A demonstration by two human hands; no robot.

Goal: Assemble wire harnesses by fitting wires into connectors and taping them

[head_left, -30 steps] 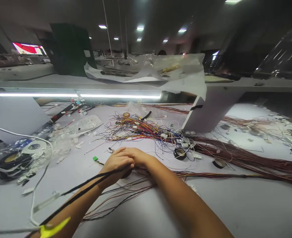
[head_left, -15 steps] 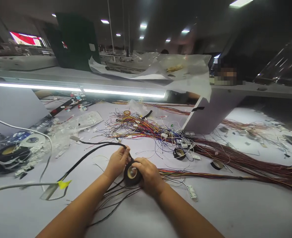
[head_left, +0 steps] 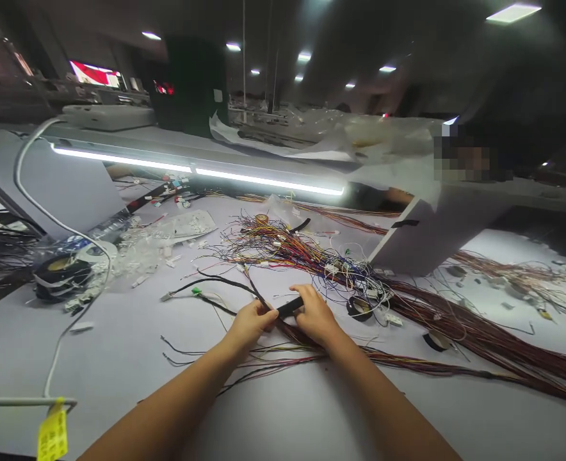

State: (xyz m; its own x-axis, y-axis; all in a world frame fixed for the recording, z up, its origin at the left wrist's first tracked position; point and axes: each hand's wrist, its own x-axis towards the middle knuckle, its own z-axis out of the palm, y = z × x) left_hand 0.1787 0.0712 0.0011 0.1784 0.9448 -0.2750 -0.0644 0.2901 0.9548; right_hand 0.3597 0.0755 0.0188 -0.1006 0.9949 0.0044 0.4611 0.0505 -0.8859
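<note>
Black tape point(head_left: 289, 308) slants up to the right, bridging left hand point(head_left: 251, 325), pinched on wires point(head_left: 260, 296) at its lower end, and right hand point(head_left: 317, 316), fingers closed round the upper end!

My forearms point(head_left: 187, 387) slant forward and inward. My left hand point(head_left: 251, 325) is drawn into a pinch; my right hand point(head_left: 315, 315) curves loosely just beside it.

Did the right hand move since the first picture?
Yes. Judged against the upright panel, the right hand has moved rightward, closer to it.
</note>
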